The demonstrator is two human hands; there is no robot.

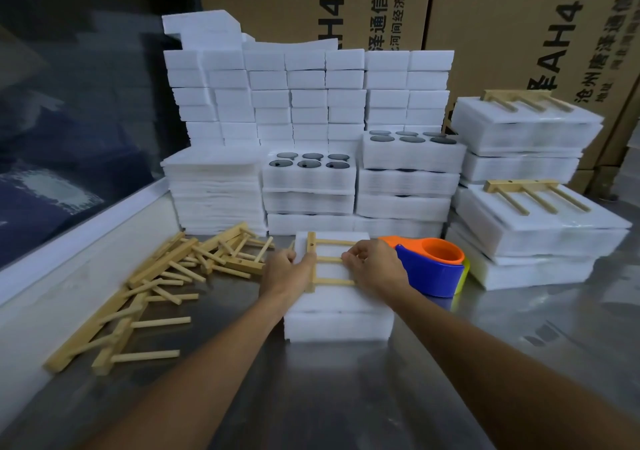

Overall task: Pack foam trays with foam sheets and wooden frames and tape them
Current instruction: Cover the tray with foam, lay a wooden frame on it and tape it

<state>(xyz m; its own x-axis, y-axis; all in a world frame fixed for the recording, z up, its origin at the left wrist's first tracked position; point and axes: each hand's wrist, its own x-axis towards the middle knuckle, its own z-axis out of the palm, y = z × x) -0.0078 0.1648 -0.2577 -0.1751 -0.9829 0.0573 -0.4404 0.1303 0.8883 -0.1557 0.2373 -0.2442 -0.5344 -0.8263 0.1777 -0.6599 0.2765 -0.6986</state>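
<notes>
In the head view, one foam tray (337,314) lay at the centre of the frame on the steel table (346,397). One wooden frame (327,264) with three rods rested flat on top of it. The left hand (289,267) gripped the frame's bar at its left side, and the right hand (375,267) pinched the middle rod, so both hands were clamped on the frame, a little apart. One tape dispenser (433,269), blue and orange, stood just beside the right hand. A loose pile of wooden frames (156,283) lay at lower left; their number could not be counted. Two packed stacks (533,179) at the right each carried one frame. White foam blocks (304,96) were piled behind. The lower part of the table was open, up to the white ledge (86,241) at left.
</notes>
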